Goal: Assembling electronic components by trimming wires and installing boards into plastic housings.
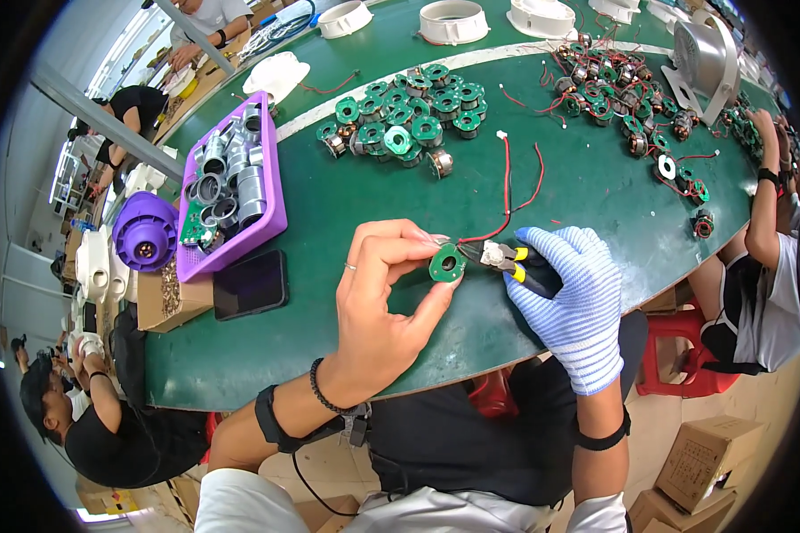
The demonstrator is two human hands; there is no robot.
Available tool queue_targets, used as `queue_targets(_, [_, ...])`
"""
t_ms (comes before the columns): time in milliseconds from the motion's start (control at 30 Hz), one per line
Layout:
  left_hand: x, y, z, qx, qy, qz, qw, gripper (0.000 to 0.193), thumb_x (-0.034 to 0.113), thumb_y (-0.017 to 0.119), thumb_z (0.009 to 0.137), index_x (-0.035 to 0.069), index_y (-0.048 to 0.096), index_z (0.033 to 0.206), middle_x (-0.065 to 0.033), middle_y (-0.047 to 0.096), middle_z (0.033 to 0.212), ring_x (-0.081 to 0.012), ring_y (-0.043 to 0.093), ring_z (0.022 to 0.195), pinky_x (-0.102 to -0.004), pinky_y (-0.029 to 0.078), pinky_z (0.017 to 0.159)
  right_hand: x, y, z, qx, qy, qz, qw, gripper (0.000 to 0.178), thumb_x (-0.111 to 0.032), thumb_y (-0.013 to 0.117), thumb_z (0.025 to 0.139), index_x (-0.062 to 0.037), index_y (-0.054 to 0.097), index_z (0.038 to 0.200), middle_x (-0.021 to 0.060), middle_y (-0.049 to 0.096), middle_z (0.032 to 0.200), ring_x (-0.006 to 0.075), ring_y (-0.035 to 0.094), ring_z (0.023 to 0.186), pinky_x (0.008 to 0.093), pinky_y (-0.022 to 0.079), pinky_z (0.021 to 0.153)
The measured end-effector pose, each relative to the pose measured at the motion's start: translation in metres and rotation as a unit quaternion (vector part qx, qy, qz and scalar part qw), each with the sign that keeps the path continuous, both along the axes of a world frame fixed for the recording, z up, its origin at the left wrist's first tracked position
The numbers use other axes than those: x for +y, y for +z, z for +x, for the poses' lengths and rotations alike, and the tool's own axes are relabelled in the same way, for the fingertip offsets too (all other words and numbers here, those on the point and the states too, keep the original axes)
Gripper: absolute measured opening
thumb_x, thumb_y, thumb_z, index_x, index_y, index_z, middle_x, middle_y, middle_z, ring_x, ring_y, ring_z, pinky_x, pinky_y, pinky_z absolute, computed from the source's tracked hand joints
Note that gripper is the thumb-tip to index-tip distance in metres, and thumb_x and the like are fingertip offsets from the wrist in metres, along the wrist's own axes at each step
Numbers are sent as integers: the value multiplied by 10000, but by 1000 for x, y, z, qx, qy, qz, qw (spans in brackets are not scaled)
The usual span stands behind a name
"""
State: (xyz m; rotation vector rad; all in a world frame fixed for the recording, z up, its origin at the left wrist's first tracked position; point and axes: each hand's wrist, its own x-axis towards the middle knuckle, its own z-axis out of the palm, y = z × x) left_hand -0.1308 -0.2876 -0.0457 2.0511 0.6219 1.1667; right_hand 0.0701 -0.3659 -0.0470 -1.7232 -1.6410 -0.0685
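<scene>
Between the fingertips of my bare left hand (380, 311) is a small motor with a round green circuit board (442, 274), its board face turned up toward me. My right hand (578, 298), in a blue-and-white striped glove, grips pliers (498, 257) with yellow and black handles. The jaws point left and reach the edge of the board, where a red-and-black wire (508, 191) comes off; whether they touch it I cannot tell. The wire runs away over the green table (329, 222), with a white plug at its far end.
Several board-topped motors (398, 140) lie grouped ahead, and wired ones (636, 142) are heaped at the far right. A purple basket (276, 200) of metal cylinders, a phone (252, 286) and a cardboard box (173, 306) are at left. People work on both sides.
</scene>
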Motion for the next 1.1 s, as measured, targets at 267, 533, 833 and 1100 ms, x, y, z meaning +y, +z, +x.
queue_targets(267, [-1, -1, 1, -1, -5, -1, 1000, 450, -166, 722, 786, -7, 481, 1130, -130, 471, 1188, -239, 644, 1097, -322, 578, 930, -2, -2, 0, 14, 2, -28, 999, 389, -227, 819, 699, -95, 702, 1045, 77, 641, 847, 292, 605, 826, 412, 486, 758])
queue_targets(533, [-3, -2, 6, -50, 12, -17, 999, 382, -111, 765, 780, -29, 539, 1077, -138, 532, 1144, -215, 674, 1017, -299, 609, 868, -2, -1, -1, 1, 0, -40, 999, 324, -176, 814, 683, -115, 690, 975, 72, 624, 793, 291, 606, 775, 405, 495, 731])
queue_targets(833, [0, -1, -1, 2, -11, -16, 1000, 455, -155, 736, 783, -20, 493, 1143, -132, 481, 1190, -220, 631, 1107, -313, 575, 937, -1, -3, 0, -6, -2, -14, 1000, 384, -188, 826, 674, -92, 699, 1024, 92, 627, 839, 298, 604, 812, 414, 484, 752])
queue_targets(1100, [-3, 0, 0, 25, -11, -2, 1000, 433, -147, 739, 787, -33, 495, 1127, -135, 485, 1186, -217, 649, 1081, -317, 580, 942, -2, -2, -1, -1, 0, -39, 999, 385, -190, 829, 673, -96, 699, 1023, 91, 628, 833, 298, 604, 810, 408, 483, 750])
